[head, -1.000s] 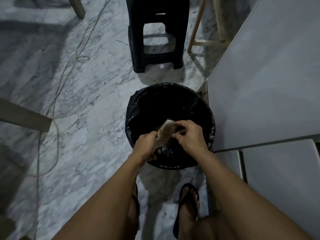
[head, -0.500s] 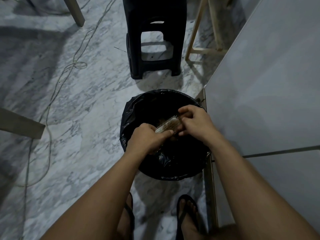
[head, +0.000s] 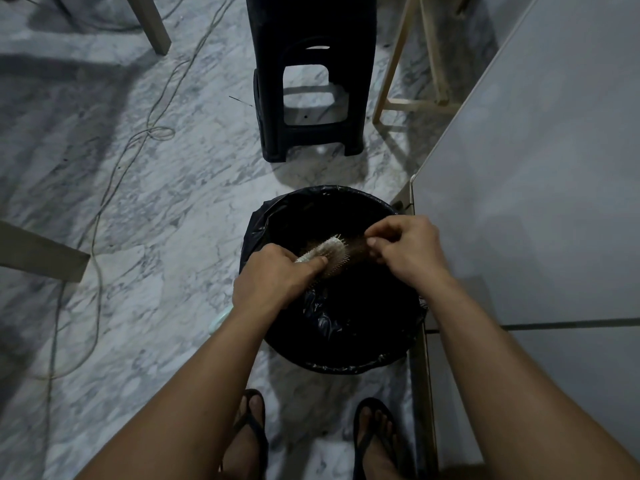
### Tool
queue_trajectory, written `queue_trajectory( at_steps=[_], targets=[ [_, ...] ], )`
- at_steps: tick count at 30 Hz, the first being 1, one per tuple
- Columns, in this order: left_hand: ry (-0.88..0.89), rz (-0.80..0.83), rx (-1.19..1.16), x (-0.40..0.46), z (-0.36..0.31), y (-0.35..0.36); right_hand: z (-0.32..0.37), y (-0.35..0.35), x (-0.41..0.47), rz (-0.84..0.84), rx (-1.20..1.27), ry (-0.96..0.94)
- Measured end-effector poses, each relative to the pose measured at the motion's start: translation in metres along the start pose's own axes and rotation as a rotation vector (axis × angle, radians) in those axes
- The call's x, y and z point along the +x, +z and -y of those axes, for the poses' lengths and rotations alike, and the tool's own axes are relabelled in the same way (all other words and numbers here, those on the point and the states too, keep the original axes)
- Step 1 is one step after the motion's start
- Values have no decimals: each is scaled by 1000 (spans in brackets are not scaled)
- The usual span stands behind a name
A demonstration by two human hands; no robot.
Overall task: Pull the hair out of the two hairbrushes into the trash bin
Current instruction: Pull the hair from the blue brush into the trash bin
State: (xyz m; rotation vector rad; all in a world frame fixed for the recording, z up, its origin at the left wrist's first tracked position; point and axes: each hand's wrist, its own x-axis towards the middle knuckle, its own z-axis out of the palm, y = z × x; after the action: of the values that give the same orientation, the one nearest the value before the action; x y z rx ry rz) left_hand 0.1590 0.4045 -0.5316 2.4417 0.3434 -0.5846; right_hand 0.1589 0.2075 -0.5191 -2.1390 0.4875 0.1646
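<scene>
A: Where is the pale oval hairbrush with white bristles (head: 327,252)?

B: Over the round trash bin lined with a black plastic bag (head: 277,341), held level with its head pointing toward the right hand.

A: What is the left hand (head: 268,280) doing?

B: It is closed around the brush handle, thumb laid along the edge.

A: And the right hand (head: 407,252)?

B: Its thumb and fingers are pinched on a tuft of brown hair (head: 358,249) that stretches from the bristles at the brush tip.

A: What surrounds the bin?

B: A grey-veined marble floor (head: 156,237), a black plastic stool (head: 311,81) beyond it, a thin cable (head: 152,133) looping left, and a grey desk (head: 536,185) touching the bin's right side.
</scene>
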Motion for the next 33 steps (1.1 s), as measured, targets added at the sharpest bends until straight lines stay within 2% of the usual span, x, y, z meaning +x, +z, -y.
queue_trajectory(
  at_steps=[4, 8, 9, 11, 14, 17, 21, 26, 28, 30, 33],
  targets=[
    [-1, -39, 56, 1, -2, 4, 3, 0, -2, 72, -146, -58],
    [-11, -29, 54, 1, -6, 3, 6, 2, -9, 295, -142, -191],
    [-13, -18, 43, 2, -7, 3, 6, 5, -10, 296, -163, -210],
    [-7, -3, 43, 3, -7, 0, 5, 7, -9, 186, -151, -201],
    [-16, -18, 31, 4, -6, -7, 7, 3, -5, -6, -90, -91],
    [-29, -50, 0, 4, -5, -12, 5, -3, -1, -80, -21, -15],
    [-27, -120, 29, 3, -8, -16, 7, -7, -3, -40, -106, -24],
    [8, -176, 69, -3, -18, -15, 15, 3, -10, 279, -173, -212],
    [23, -174, 67, -4, -20, -15, 17, 13, -15, 341, -195, -239],
    [27, -160, 75, -4, -20, -15, 15, 19, -15, 286, -166, -224],
    [17, -152, 55, -1, -16, -15, 12, 17, -12, 93, -149, -190]
  ],
)
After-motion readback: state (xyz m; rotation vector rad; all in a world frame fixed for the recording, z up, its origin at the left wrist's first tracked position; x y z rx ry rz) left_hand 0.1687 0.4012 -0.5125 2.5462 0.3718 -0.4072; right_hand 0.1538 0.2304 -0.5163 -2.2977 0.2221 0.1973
